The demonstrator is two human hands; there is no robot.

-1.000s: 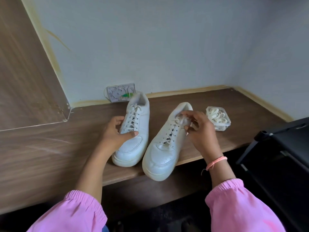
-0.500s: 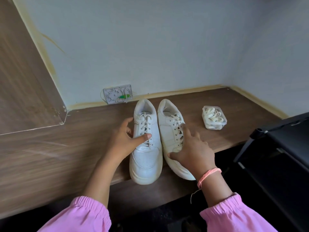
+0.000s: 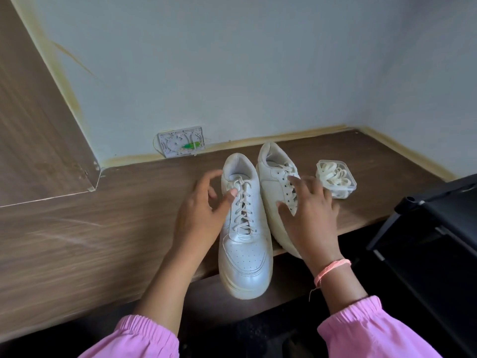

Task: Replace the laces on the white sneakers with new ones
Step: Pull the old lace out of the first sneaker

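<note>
Two white sneakers stand side by side on the wooden shelf (image 3: 77,241), toes toward me and overhanging its front edge. The left sneaker (image 3: 244,254) is fully laced. My left hand (image 3: 201,213) hovers at its left side, fingers loosely spread, thumb tip near the upper laces. The right sneaker (image 3: 275,187) leans slightly on its side. My right hand (image 3: 309,218) covers its middle and toe with spread fingers resting on it. A clear plastic box of new cream laces (image 3: 336,180) sits just right of the sneakers.
A white wall plate (image 3: 182,142) sits where the shelf meets the back wall. A wooden panel (image 3: 33,125) rises at the left. A black rack (image 3: 438,228) stands close at the right, below shelf level. Walls close the back and right sides.
The two sneakers were angled apart; both hands turned and pulled them together, parallel, toes over the edge. My left hand has loosened off its shoe, my right hand lies over the right shoe.
</note>
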